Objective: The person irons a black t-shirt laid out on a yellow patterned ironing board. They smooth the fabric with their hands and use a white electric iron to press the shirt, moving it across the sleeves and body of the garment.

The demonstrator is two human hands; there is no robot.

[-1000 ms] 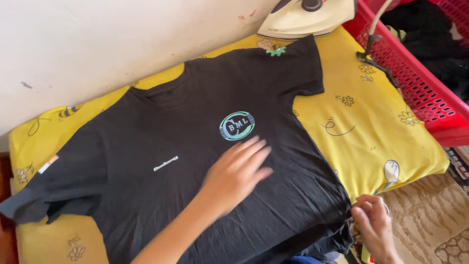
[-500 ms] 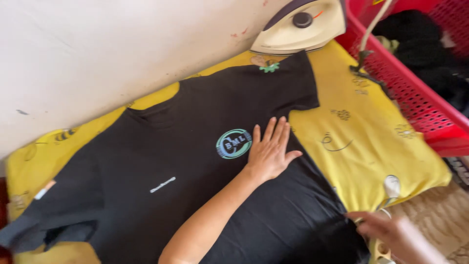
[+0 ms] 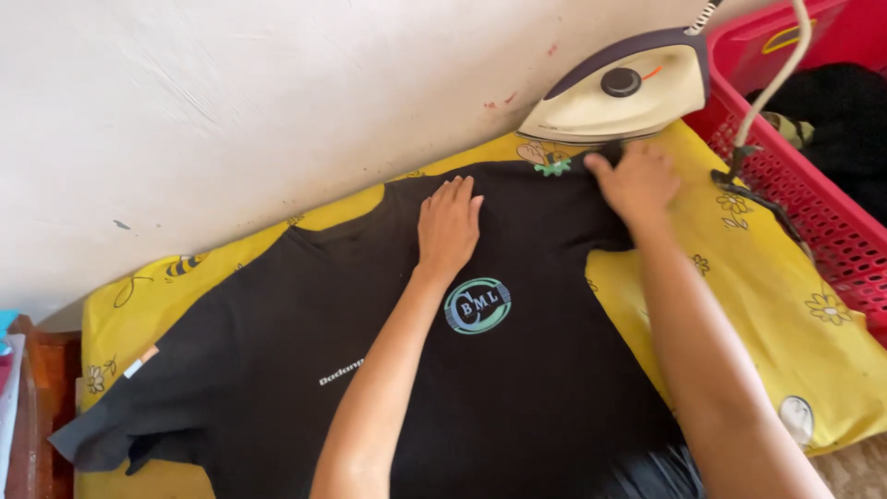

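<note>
A black short-sleeved cotton T-shirt [image 3: 388,370] with a round teal chest emblem is lying front-up, spread across a yellow cloth pad printed with bees and flowers [image 3: 785,314], which is sitting against a white wall [image 3: 231,102].

The left hand [image 3: 448,225] is resting palm-down on the upper chest of the shirt, just above the emblem and just below the collar; fingers are lying flat and together, nothing enclosed, so its grip is open and only pressing on the fabric.

The right hand [image 3: 636,181] is sitting at the far sleeve, near the pad's back edge. Its fingers are curling onto the black fabric at the sleeve hem; whether the grip is pinching the cloth or only pressing it, cannot tell.

A cream-and-purple electric iron [image 3: 624,95] is standing just behind the right hand, close to the fingertips. A red plastic mesh laundry basket [image 3: 813,199] is standing just beside the pad on the right, holding dark clothes.
</note>
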